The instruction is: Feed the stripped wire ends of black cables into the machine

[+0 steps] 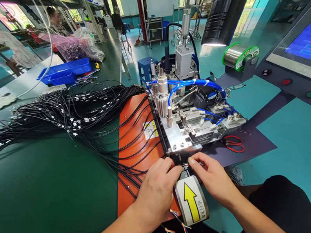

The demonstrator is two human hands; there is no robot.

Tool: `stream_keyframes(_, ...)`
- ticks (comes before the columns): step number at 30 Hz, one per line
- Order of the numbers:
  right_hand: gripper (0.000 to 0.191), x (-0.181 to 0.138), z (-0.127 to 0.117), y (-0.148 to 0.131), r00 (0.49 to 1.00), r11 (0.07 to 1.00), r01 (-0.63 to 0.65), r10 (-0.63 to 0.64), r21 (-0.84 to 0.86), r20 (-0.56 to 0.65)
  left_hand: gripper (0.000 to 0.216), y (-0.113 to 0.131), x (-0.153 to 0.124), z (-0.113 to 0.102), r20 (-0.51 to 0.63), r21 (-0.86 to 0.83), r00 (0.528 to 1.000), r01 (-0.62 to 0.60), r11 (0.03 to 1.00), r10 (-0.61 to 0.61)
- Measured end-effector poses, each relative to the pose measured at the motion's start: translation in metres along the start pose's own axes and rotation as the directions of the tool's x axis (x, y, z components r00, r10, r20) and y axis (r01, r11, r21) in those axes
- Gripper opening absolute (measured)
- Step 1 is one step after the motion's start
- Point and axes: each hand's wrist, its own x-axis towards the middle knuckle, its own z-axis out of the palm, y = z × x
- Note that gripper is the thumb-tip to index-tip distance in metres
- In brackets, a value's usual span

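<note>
My left hand (158, 189) is closed in a pinch on a thin black cable end at the front edge of a metal machine (188, 125). My right hand (213, 176) pinches the same spot from the right, fingertips nearly meeting the left. Just below them sits a curved plate with a yellow arrow label (191, 202). Stripped coloured wire ends (178, 226) hang under my left wrist. Several black cables cross an orange plate (135, 139) toward the machine.
A large heap of black cables (53, 113) lies on the green bench. Blue bins (64, 72) stand further back, a solder spool (239, 56) and a lamp (224, 17) behind the machine, a control panel with screen (310, 62) at right. Red-handled scissors (234, 144) lie nearby. Other people work at the far left.
</note>
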Motion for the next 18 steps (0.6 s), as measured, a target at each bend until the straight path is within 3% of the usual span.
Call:
stream_keyframes(10,0.033,0.000,0.003,-0.002,0.998,0.994,0.054,-0.056,-0.100,-0.023,0.026,0.006,-0.004,-0.007,-0.096,0.136,0.995,-0.015,0.991,0.028)
stream_keyframes(15,0.034,0.004,0.006,0.002,0.999,0.998,0.019,-0.021,-0.058,-0.033,0.020,0.011,-0.004,-0.010,-0.123,0.170,0.992,0.051,0.984,-0.030)
stream_keyframes(18,0.033,-0.001,0.004,-0.002,0.998,0.997,0.005,-0.010,-0.072,-0.066,0.018,0.014,-0.004,-0.013,-0.083,0.165,0.992,0.106,0.981,-0.093)
